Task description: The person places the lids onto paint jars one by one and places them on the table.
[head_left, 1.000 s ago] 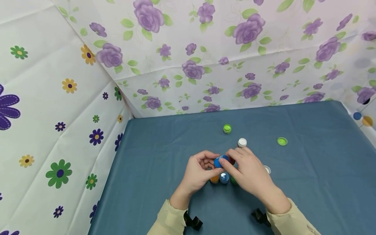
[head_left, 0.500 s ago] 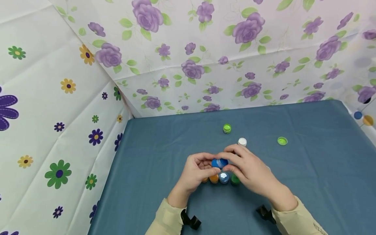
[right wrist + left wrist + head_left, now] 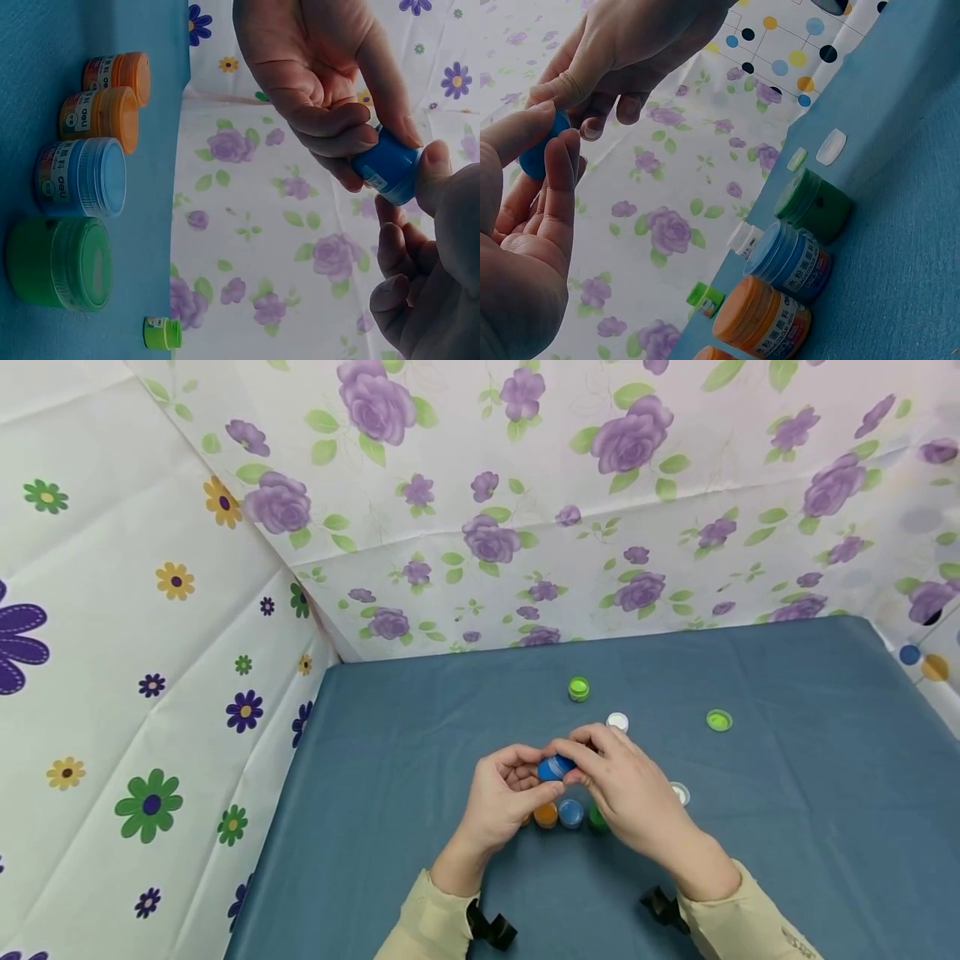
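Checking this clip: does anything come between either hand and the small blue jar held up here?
Nothing visible does: the left hand and right hand both touch the small blue jar directly. The larger green jar stands apart on the table.

Two hands meet in a shared pinch

Both forearms (image 3: 742,914) slant inward from the bottom of the head view, in pale sleeves (image 3: 431,922) ending near the bare wrists (image 3: 459,864). The left hand (image 3: 495,802) grips between thumb and fingers, its lower fingers (image 3: 330,120) curled toward the palm. Opposite it, the right hand (image 3: 630,789) has its back turned upward, its index finger (image 3: 573,752) arched across and its thumb (image 3: 433,176) pressing in. Its remaining fingers (image 3: 390,292) bend loosely beneath. The fingertips of both hands sit close together.
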Available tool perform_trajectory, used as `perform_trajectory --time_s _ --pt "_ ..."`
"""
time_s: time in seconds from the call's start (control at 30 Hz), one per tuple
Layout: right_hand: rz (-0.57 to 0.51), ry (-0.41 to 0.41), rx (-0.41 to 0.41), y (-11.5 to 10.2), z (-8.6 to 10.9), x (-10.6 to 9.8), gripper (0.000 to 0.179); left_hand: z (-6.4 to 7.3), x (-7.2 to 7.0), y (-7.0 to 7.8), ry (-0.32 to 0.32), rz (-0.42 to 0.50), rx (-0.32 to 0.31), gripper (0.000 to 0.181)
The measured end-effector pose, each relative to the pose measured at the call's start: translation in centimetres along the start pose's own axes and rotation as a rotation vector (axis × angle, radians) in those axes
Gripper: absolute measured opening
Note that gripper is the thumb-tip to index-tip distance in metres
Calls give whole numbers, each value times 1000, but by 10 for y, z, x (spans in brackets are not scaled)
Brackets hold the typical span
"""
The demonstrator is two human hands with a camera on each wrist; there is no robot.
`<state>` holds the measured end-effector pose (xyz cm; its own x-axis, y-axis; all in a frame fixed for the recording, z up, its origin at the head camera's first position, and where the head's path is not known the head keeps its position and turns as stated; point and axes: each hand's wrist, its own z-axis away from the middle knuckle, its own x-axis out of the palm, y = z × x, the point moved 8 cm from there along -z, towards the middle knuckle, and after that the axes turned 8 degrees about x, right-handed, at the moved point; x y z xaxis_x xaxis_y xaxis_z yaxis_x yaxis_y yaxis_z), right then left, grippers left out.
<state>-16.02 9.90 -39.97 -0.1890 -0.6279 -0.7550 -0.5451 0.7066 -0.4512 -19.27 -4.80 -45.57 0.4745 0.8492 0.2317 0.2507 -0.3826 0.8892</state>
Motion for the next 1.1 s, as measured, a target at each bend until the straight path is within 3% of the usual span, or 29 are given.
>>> perform_trajectory --time_s 0.3,0.43,0.5,0.6,0.73,0.93,1.1 --pt "17 -6 1 -1 0 2 48 2 -1 -2 7 -17 0 61" --pt "16 -16 14 -1 -1 2 36 1 -2 -2 6 -33 -24 55" --pt "15 -26 21 0 -2 2 31 0 -3 -2 -5 -47 -47 48" --pt "13 -48 23 0 -1 2 41 -2 -3 -2 -38 -72 -83 39" --pt "5 -84 21 1 0 1 44 -1 -2 -2 -84 -98 -107 41" --pt "-33 -81 94 14 1 -9 45 -3 -4 0 -127 -173 -107 46" --pt "-37 -50 154 29 4 -22 51 -2 -14 5 -141 -216 -101 39"
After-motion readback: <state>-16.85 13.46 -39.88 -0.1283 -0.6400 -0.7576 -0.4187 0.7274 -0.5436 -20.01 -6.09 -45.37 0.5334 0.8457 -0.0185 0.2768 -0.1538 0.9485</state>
